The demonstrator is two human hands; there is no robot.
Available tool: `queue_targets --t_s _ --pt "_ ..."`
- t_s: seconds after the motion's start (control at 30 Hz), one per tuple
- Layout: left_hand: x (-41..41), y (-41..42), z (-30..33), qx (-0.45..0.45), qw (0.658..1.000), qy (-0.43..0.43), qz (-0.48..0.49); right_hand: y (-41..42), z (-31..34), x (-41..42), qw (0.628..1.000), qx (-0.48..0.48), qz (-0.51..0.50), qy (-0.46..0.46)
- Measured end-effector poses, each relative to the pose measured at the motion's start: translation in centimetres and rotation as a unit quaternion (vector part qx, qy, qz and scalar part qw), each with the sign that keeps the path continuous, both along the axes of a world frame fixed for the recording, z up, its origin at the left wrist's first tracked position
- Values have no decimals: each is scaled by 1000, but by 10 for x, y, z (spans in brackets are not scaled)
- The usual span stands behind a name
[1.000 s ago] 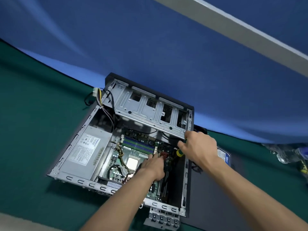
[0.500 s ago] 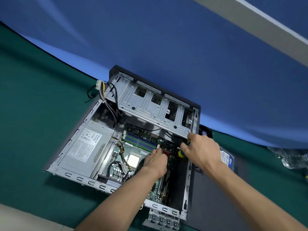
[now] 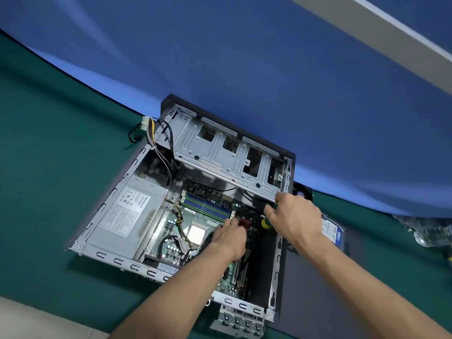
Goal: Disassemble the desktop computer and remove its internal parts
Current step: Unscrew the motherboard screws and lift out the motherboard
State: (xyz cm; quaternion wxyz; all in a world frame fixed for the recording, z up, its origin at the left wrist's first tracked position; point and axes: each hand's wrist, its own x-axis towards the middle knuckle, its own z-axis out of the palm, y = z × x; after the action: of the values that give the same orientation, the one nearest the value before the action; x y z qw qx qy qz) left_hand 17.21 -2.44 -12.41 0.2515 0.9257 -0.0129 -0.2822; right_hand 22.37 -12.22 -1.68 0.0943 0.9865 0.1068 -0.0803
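The open desktop case (image 3: 105, 209) lies on its side on the green table. Inside it are the grey power supply (image 3: 127, 216), the green motherboard (image 3: 195, 216) with blue memory sticks (image 3: 205, 207) and a bare processor (image 3: 197, 233), and the metal drive cage (image 3: 220, 152) at the far side. My left hand (image 3: 230, 237) rests on the motherboard beside a small red heatsink (image 3: 245, 223), its fingertips touching the board. My right hand (image 3: 293, 218) grips a screwdriver with a yellow-green handle (image 3: 265, 223), pointed down into the case near the right wall.
A blue-labelled hard drive (image 3: 333, 232) lies on the dark removed side panel (image 3: 318, 289) right of the case. A loose cable bundle with a white plug (image 3: 146, 126) hangs over the case's far left corner. A metal slot bracket (image 3: 239, 321) sits at the near edge. Clear plastic bottles (image 3: 430, 233) lie far right.
The view has shifted slightly, so the case sits a little higher. Both hands stay at the same spot on the motherboard, the right one still on the screwdriver.
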Motion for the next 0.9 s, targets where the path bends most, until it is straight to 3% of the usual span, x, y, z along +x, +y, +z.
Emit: queue_targets --t_s 0.23,0.47,0.6,0.77,0.9 --pt "0 0 2 -8 1000 4 7 16 6 7 986 4 -164 41" --pt "1 4 2 -31 999 15 14 25 13 14 988 8 -4 154" --pt "0 4 1 -38 999 -10 26 18 22 19 979 8 -50 197" --pt "1 3 4 -26 999 -21 39 19 15 8 992 -43 -58 103" --pt "4 6 4 -19 996 -53 64 18 22 12 979 31 -54 192"
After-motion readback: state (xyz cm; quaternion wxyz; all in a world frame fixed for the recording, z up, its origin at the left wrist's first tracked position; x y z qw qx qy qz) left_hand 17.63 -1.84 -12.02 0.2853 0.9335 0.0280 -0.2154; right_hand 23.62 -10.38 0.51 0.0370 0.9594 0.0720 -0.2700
